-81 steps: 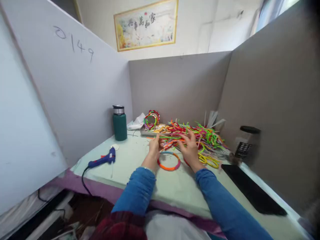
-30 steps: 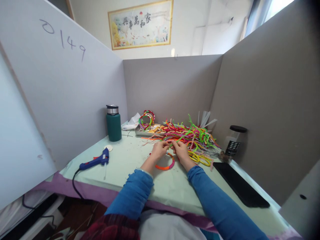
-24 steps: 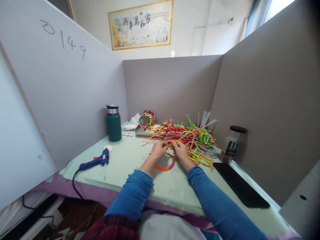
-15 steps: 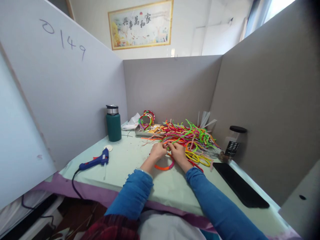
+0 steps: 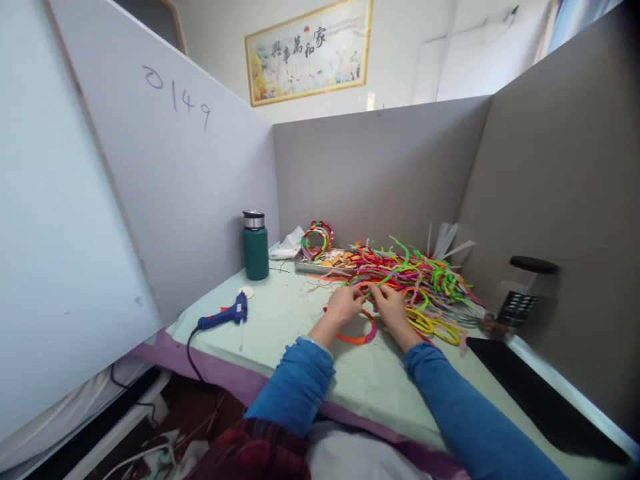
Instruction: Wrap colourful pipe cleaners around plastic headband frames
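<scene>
A headband-like hoop [image 5: 356, 341], covered in fuzzy orange and magenta pipe cleaner, hangs below my hands just above the table. My left hand [image 5: 345, 305] is closed, its fingers pinching the upper part of the hoop. Close beside it, my right hand [image 5: 393, 311] has thumb and fingers pinched on a green pipe cleaner [image 5: 397, 272], whose free length seems to reach up to the right over the pile. The fingertips partly hide where strand and hoop meet.
Behind my hands lies a heap of colourful pipe cleaners [image 5: 435, 277], with yellow hoops [image 5: 435, 325] to the right. A metal tray [image 5: 320, 268], finished wrapped hoops [image 5: 316, 240], a green bottle [image 5: 255, 252], a blue glue gun [image 5: 225, 315], a lidded jar [image 5: 523, 293] and a black slab [image 5: 540, 397] stand around.
My view has turned left, so the whole scene sits farther right. Both hands stay together at the hoop, with the fingers of the right hand slightly shifted.
</scene>
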Tool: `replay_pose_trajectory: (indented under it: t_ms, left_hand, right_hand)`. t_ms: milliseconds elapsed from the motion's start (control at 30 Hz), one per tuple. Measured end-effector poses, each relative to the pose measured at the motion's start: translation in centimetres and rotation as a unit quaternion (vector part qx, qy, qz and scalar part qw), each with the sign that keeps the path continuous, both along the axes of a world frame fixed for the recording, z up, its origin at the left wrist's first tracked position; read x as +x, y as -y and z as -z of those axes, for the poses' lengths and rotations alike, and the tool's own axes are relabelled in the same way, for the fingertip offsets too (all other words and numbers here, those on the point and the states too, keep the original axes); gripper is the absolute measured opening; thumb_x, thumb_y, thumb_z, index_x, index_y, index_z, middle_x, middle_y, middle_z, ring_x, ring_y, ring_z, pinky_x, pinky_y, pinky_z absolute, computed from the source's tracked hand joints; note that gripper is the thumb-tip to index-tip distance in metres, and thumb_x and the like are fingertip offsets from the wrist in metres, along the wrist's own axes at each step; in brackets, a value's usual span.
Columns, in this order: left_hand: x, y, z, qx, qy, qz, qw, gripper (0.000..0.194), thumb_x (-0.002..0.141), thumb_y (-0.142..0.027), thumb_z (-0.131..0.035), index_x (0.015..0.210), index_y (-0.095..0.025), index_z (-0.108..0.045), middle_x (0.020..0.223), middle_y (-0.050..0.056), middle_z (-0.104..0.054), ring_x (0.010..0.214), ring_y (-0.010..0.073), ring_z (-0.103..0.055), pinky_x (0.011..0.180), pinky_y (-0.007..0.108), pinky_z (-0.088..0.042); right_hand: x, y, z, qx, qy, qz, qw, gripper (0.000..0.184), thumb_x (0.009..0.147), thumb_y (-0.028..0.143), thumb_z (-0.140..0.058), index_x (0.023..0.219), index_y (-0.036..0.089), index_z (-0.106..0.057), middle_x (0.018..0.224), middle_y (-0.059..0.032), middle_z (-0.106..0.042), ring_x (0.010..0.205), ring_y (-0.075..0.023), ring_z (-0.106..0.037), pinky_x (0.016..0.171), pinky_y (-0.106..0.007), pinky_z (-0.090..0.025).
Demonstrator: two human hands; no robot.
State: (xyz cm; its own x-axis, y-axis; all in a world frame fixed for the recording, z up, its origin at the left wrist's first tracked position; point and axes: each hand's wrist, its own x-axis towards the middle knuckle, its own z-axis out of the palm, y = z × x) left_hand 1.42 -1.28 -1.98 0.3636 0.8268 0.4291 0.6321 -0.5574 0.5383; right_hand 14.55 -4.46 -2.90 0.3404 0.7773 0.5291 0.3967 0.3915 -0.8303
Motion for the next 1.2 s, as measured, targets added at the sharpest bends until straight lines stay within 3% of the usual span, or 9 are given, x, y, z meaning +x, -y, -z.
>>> replay_pose_trajectory:
  t_ms: [200,267,400,500,600,833,933,1033,1200]
  left_hand:
    - [0.0,0.6,-0.2,0.019,-0.059,0.018,0.998,0.019,0.079,-0.021,-0.051,0.069,-0.018,-0.067,0.07,0.007,-0.065,0.065,0.0169,-0.056,0.059,0.025,-0.037]
    - [0.0,0.8,-0.5,-0.004,-0.05,0.076,0.996,0.017,0.078,-0.019,-0.051,0.069,-0.017,-0.066,0.066,0.006,-0.063,0.061,0.0154,-0.054,0.058,0.024,-0.037]
    - [0.0,1.0,-0.9,-0.124,0.015,0.224,0.967,0.019,0.08,-0.022,-0.048,0.079,-0.015,-0.065,0.05,-0.001,-0.053,0.05,0.0121,-0.05,0.053,0.022,-0.038]
    - [0.0,0.8,-0.8,-0.13,0.039,0.174,0.975,0.02,0.08,-0.024,-0.049,0.079,-0.015,-0.067,0.049,-0.002,-0.052,0.049,0.0112,-0.049,0.053,0.021,-0.038]
    - [0.1,0.5,-0.5,-0.102,0.061,0.124,0.985,0.02,0.079,-0.028,-0.053,0.081,-0.016,-0.07,0.06,0.0,-0.061,0.053,0.0109,-0.051,0.056,0.022,-0.038]
    - [0.2,0.4,-0.3,-0.087,0.114,0.088,0.986,0.019,0.078,-0.025,-0.055,0.081,-0.014,-0.07,0.06,0.0,-0.061,0.051,0.0084,-0.049,0.053,0.019,-0.036]
    - [0.4,0.5,-0.4,-0.11,0.141,0.119,0.977,0.025,0.081,-0.032,-0.055,0.089,-0.013,-0.069,0.062,0.0,-0.062,0.049,0.008,-0.049,0.051,0.02,-0.037]
    - [0.3,0.5,-0.4,-0.108,0.116,0.127,0.979,0.022,0.08,-0.03,-0.056,0.082,-0.013,-0.07,0.061,0.001,-0.061,0.049,0.0082,-0.048,0.052,0.02,-0.036]
    - [0.2,0.1,-0.4,-0.035,0.068,0.057,0.995,0.018,0.079,-0.024,-0.055,0.076,-0.015,-0.069,0.066,0.001,-0.063,0.06,0.0106,-0.049,0.06,0.022,-0.036]
  right_hand:
    - [0.7,-0.5,0.3,0.0,-0.038,0.008,0.999,0.049,0.079,0.063,-0.052,0.059,0.019,-0.054,0.045,0.0021,-0.05,0.043,-0.0131,-0.045,0.047,-0.027,-0.033]
    - [1.0,-0.8,0.5,0.0,-0.051,0.008,0.999,0.049,0.077,0.064,-0.053,0.062,0.018,-0.056,0.045,0.0022,-0.05,0.043,-0.013,-0.044,0.046,-0.027,-0.032]
    - [1.7,-1.3,0.9,0.008,-0.093,0.001,0.996,0.05,0.073,0.067,-0.056,0.057,0.019,-0.052,0.043,0.0034,-0.046,0.041,-0.012,-0.04,0.043,-0.026,-0.03]
    - [1.9,-1.3,0.9,0.009,-0.101,0.015,0.995,0.05,0.074,0.066,-0.055,0.057,0.019,-0.05,0.043,0.0037,-0.045,0.041,-0.0117,-0.04,0.042,-0.026,-0.029]
    - [1.5,-1.0,0.7,0.02,-0.073,0.029,0.997,0.049,0.077,0.063,-0.054,0.057,0.019,-0.051,0.042,0.0039,-0.045,0.041,-0.0117,-0.04,0.043,-0.026,-0.029]
    - [0.8,-0.8,0.6,0.019,-0.079,-0.006,0.997,0.049,0.077,0.063,-0.055,0.056,0.019,-0.049,0.043,0.0043,-0.045,0.042,-0.0112,-0.039,0.046,-0.026,-0.03]
    - [0.9,-0.8,0.7,0.021,-0.083,0.001,0.996,0.048,0.076,0.062,-0.057,0.055,0.019,-0.05,0.042,0.0045,-0.044,0.042,-0.0111,-0.038,0.046,-0.027,-0.029]
    - [0.8,-0.7,0.5,0.019,-0.081,-0.001,0.997,0.048,0.075,0.062,-0.058,0.054,0.019,-0.049,0.042,0.0043,-0.044,0.042,-0.0107,-0.039,0.045,-0.026,-0.029]
    - [0.9,-0.6,-0.2,0.009,-0.183,-0.02,0.983,0.047,0.07,0.063,-0.062,0.066,0.016,-0.059,0.046,0.0037,-0.049,0.04,-0.0103,-0.04,0.04,-0.025,-0.027]
